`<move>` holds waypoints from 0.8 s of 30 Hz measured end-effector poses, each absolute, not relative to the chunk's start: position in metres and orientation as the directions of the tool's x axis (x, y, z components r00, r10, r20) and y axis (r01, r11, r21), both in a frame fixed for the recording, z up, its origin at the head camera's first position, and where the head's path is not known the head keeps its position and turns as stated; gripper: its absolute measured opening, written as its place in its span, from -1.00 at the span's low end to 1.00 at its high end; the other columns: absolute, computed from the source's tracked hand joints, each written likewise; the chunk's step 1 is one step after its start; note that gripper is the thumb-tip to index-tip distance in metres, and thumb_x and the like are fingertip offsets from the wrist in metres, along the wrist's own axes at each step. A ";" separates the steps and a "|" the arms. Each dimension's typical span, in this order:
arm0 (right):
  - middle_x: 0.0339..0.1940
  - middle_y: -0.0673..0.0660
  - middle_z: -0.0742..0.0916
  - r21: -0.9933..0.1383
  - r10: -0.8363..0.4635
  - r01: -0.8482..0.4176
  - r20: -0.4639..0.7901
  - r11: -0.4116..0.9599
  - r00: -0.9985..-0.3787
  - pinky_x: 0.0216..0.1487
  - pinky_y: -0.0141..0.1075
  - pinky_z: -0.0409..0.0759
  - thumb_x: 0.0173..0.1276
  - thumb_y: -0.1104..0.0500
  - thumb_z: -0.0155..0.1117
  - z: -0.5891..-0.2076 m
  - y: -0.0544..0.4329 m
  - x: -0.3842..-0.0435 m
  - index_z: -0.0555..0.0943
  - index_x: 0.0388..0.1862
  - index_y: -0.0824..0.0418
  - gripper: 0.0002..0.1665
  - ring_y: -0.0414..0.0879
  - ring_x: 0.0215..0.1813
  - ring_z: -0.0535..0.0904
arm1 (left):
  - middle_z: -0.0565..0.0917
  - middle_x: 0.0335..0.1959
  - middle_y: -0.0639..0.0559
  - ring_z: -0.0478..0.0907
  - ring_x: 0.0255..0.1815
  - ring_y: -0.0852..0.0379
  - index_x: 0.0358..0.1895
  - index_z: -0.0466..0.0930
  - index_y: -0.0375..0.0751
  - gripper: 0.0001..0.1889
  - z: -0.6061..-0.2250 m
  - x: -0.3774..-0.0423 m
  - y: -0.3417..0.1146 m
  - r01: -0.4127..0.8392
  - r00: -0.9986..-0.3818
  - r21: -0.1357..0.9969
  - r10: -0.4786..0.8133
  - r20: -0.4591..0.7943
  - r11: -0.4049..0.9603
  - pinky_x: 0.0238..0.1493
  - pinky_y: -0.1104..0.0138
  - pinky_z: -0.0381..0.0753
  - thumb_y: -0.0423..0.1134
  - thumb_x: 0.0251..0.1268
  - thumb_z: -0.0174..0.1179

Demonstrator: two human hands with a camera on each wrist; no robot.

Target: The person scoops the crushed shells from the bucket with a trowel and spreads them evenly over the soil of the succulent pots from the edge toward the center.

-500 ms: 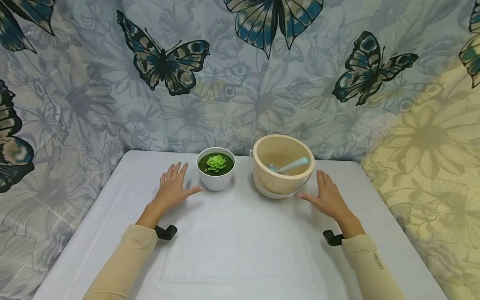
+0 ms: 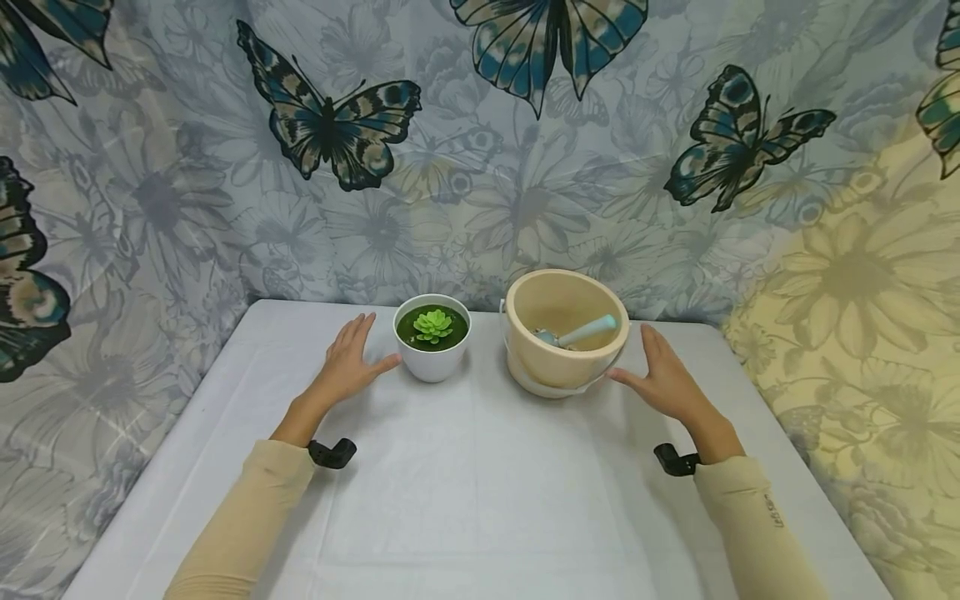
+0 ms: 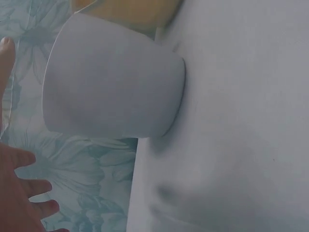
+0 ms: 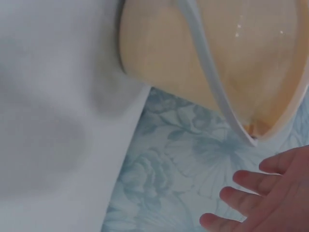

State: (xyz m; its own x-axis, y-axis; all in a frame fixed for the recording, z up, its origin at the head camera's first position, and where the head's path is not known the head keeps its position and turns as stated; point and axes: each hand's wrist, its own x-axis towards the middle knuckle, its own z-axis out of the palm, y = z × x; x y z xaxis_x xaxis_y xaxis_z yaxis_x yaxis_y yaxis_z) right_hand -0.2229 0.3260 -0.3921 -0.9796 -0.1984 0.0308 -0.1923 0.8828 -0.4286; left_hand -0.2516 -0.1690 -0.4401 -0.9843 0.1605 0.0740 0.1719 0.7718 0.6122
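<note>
My left hand (image 2: 347, 367) is held with straight, spread fingers just left of a small white pot (image 2: 433, 364), its thumb tip close to the pot's side. In that pot sits a green succulent (image 2: 432, 326) on a dark green top. On the other side my right hand (image 2: 666, 382), fingers straight and thumb apart, is beside a cream bucket (image 2: 564, 367) with a white handle (image 4: 207, 67). A tool with a light blue grip (image 2: 591, 331) leans inside the bucket, its lower end partly hidden. Neither hand holds anything; in the left wrist view the white pot (image 3: 111, 82) stands beyond the fingers.
Both pots stand near the back edge of a table with a white cloth (image 2: 480, 492). Behind it hangs a floral fabric (image 2: 517, 192) printed with butterflies. A black wrist camera (image 2: 332, 454) is strapped to each wrist.
My right hand has shifted slightly right and forward. My left hand has moved a little forward, its fingers drawn closer together. The pot and bucket have stayed put.
</note>
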 end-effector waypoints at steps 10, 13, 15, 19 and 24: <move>0.55 0.52 -0.13 -0.500 -0.167 -0.143 -0.002 0.854 -0.986 0.39 0.43 -0.04 0.40 -0.27 0.12 -0.370 0.324 -0.229 -0.38 0.55 0.40 0.25 0.49 0.54 -0.17 | -0.15 0.60 -0.26 -0.23 0.60 -0.28 0.59 -0.20 -0.11 0.04 -0.426 -0.258 -0.164 0.174 -0.983 0.664 0.169 0.073 0.727 0.47 -0.32 -0.13 0.28 0.25 0.16; 0.56 0.50 -0.12 -0.508 -0.168 -0.143 -0.003 0.850 -0.986 0.39 0.44 -0.04 0.41 -0.28 0.10 -0.366 0.324 -0.231 -0.36 0.55 0.40 0.23 0.49 0.54 -0.17 | -0.16 0.60 -0.27 -0.24 0.60 -0.30 0.59 -0.20 -0.13 0.04 -0.419 -0.259 -0.163 0.179 -0.981 0.673 0.177 0.073 0.717 0.46 -0.33 -0.13 0.29 0.24 0.16; 0.56 0.50 -0.11 -0.506 -0.168 -0.143 -0.004 0.851 -0.986 0.39 0.44 -0.02 0.42 -0.28 0.09 -0.363 0.323 -0.232 -0.34 0.56 0.38 0.21 0.49 0.54 -0.15 | -0.15 0.59 -0.28 -0.24 0.60 -0.31 0.59 -0.20 -0.13 0.04 -0.413 -0.260 -0.163 0.187 -0.980 0.677 0.184 0.077 0.712 0.45 -0.34 -0.13 0.30 0.25 0.15; 0.57 0.49 -0.07 -0.505 -0.159 -0.130 -0.015 0.854 -0.987 0.37 0.46 -0.01 0.42 -0.30 0.07 -0.356 0.320 -0.234 -0.31 0.58 0.34 0.18 0.51 0.53 -0.12 | -0.15 0.60 -0.26 -0.24 0.60 -0.31 0.59 -0.22 -0.10 0.05 -0.402 -0.264 -0.160 0.200 -0.977 0.685 0.199 0.081 0.701 0.44 -0.35 -0.08 0.34 0.24 0.13; 0.57 0.47 -0.02 -0.520 -0.158 -0.136 0.002 0.843 -0.987 0.36 0.45 0.01 0.43 -0.28 0.08 -0.349 0.316 -0.239 -0.25 0.58 0.34 0.15 0.49 0.53 -0.09 | -0.15 0.61 -0.21 -0.24 0.61 -0.28 0.60 -0.22 -0.05 0.06 -0.390 -0.269 -0.152 0.217 -0.971 0.708 0.223 0.086 0.672 0.44 -0.34 -0.04 0.35 0.22 0.13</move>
